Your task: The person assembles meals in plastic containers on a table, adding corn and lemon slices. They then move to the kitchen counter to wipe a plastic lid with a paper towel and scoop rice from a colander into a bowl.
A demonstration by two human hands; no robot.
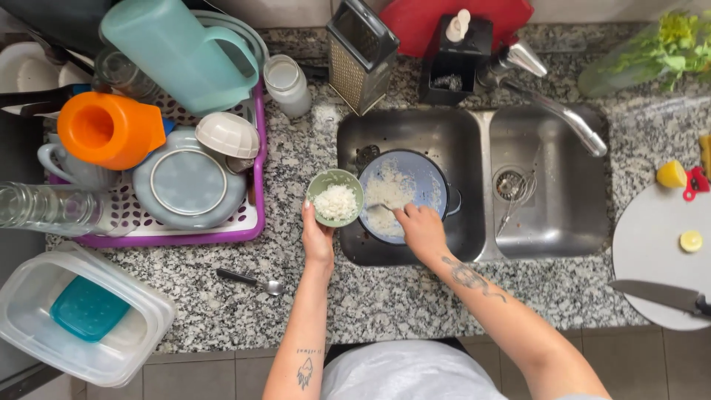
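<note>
Head view: both arms reach forward over the counter.
Left hand: grips the green bowl of rice.
Right hand: fingers closed on a spoon in the pot.

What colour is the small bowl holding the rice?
Pale green small bowl, seen best in the head view.

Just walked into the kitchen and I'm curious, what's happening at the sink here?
A person stands at a granite counter. The left hand holds a small green bowl of white rice at the sink's left edge. The right hand reaches into a blue pot sitting in the left basin, with rice stuck inside, apparently scooping with a utensil. A spoon lies on the counter, and a dish rack of washed items sits to the left.
</note>
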